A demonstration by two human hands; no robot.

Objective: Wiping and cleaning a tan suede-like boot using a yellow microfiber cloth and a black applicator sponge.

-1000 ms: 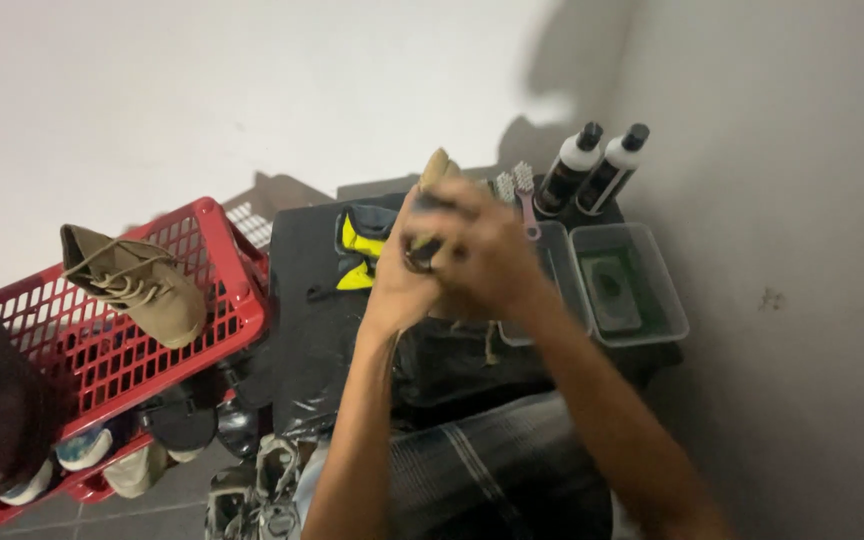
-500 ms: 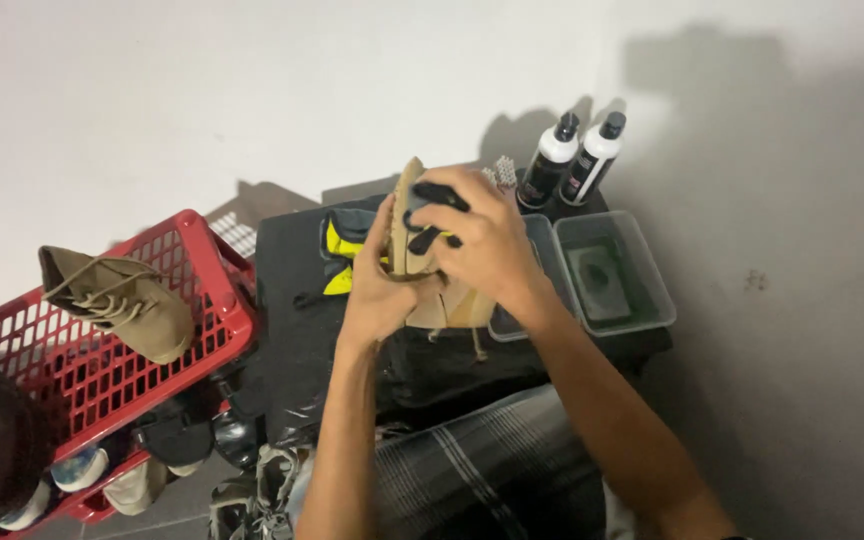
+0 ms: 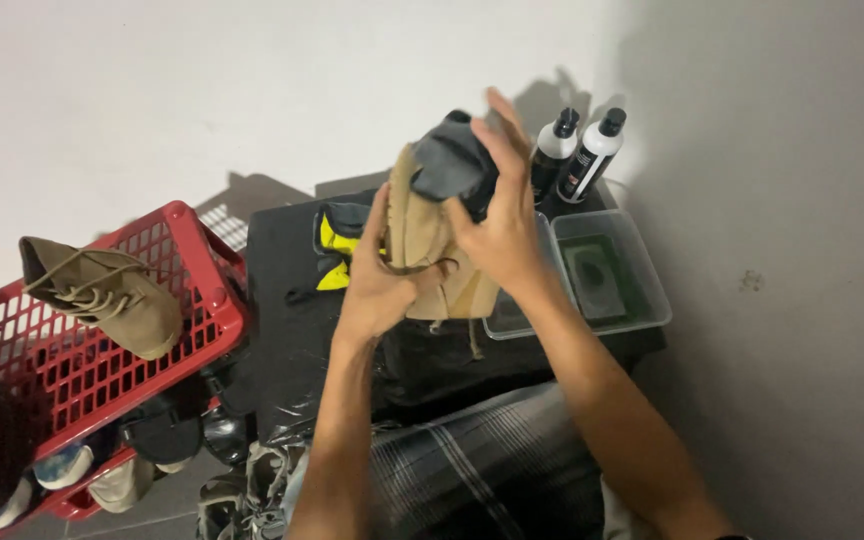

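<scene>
Tan boot point(image 3: 422, 250) is gripped upright by the left hand point(image 3: 377, 285), steadying it. A dark cloth point(image 3: 457, 165) is pressed against it by the half-open right hand point(image 3: 502, 235), above the clear tub point(image 3: 652, 290).

2 bottles point(image 3: 577, 155) block behind; tray point(image 3: 652, 300) right; basket point(image 3: 207, 290) left.

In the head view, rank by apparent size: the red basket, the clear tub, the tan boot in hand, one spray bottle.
1. Red basket, largest, though cut off by the frame edge.
2 and 3. Clear tub and held tan boot: too close to rank; hands hide part of the boot.
4. Spray bottle, smallest.
</scene>
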